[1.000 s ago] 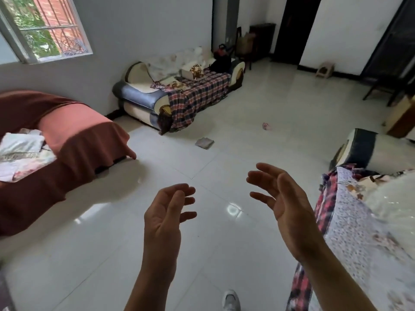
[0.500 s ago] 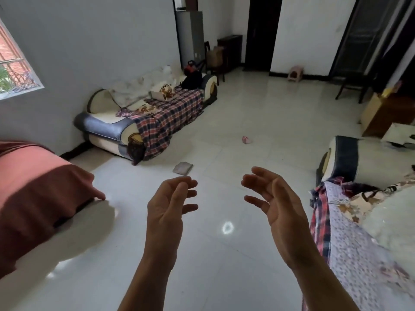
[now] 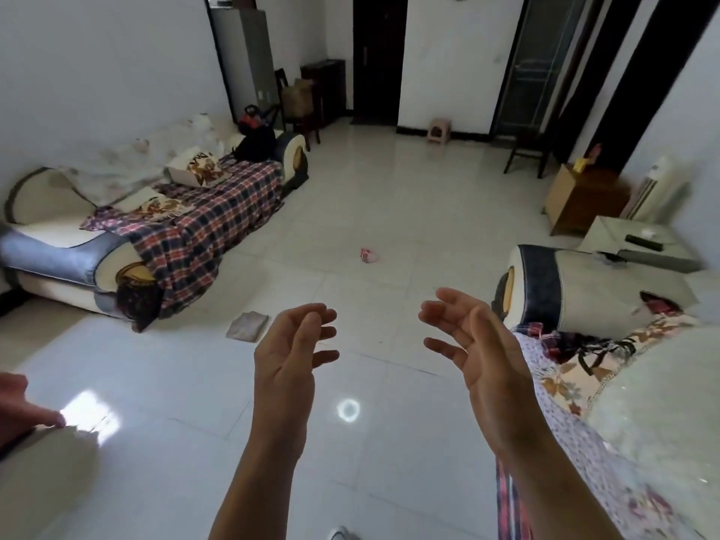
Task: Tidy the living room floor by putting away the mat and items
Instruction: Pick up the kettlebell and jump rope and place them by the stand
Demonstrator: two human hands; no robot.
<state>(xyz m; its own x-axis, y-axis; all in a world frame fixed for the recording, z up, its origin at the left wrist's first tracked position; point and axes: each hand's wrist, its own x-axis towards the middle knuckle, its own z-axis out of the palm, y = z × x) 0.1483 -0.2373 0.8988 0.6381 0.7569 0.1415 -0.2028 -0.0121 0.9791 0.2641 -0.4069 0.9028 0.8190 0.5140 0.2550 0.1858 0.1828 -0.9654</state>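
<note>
A small folded grey cloth (image 3: pixel 247 326) lies flat on the white tiled floor just in front of the plaid-covered sofa (image 3: pixel 202 224). Farther out, near the middle of the room, a small pink crumpled item (image 3: pixel 369 255) sits on the tiles. My left hand (image 3: pixel 290 356) and my right hand (image 3: pixel 473 344) are raised in front of me, palms facing each other, fingers spread, both holding nothing. The grey cloth is just beyond and left of my left hand.
A second sofa (image 3: pixel 576 294) with patterned covers fills the right side. A red-covered corner (image 3: pixel 15 403) juts in at the lower left. A wooden cabinet (image 3: pixel 584 196), dark chair (image 3: pixel 526 150) and pink stool (image 3: pixel 439 130) stand at the back. My shoe (image 3: pixel 339 533) shows below.
My view has swung right and forward: the window and red sofa have slid out at the left, and the far doors and cabinet came into view. Both hands stayed raised and empty.
</note>
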